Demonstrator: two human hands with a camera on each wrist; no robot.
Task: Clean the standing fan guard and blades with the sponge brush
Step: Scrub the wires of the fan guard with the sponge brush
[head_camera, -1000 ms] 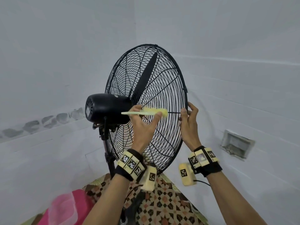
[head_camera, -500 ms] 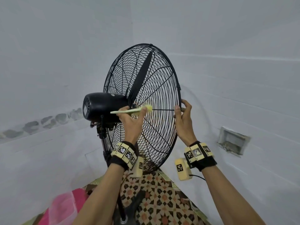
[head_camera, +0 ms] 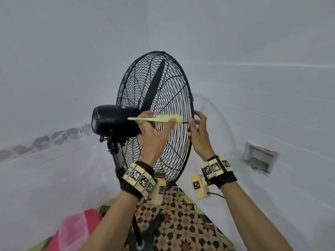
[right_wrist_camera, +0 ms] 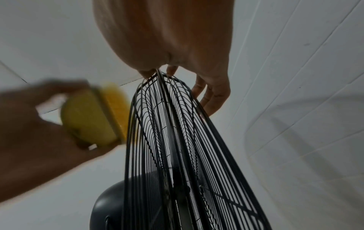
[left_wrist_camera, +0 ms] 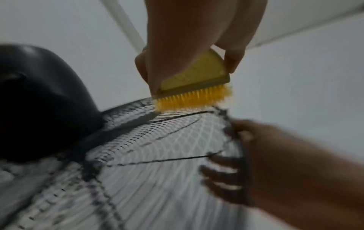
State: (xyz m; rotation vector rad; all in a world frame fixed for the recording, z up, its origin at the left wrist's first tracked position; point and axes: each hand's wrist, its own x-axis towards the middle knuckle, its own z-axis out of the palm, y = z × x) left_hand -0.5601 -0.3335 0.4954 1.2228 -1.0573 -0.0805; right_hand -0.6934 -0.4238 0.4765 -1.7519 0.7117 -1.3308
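A black standing fan faces right, its round wire guard (head_camera: 163,84) edge-on to me and a dark blade (head_camera: 154,86) visible inside. My left hand (head_camera: 155,131) grips a yellow brush (head_camera: 170,119) by its pale handle, the bristles (left_wrist_camera: 194,99) lying against the back of the guard (left_wrist_camera: 157,140) near its right rim. My right hand (head_camera: 198,131) pinches the guard's rim (right_wrist_camera: 157,77), thumb on one side and fingers (right_wrist_camera: 210,99) on the other. The black motor housing (head_camera: 114,120) sits left of the brush.
Pale tiled walls close in behind and to the right, with a recessed box (head_camera: 259,158) low in the right wall. The fan pole (head_camera: 117,160) drops to a patterned floor mat (head_camera: 181,223). A pink cloth-like thing (head_camera: 76,229) lies at the lower left.
The brush slid left along the guard toward the motor, then back right toward the rim. My right hand stayed on the rim.
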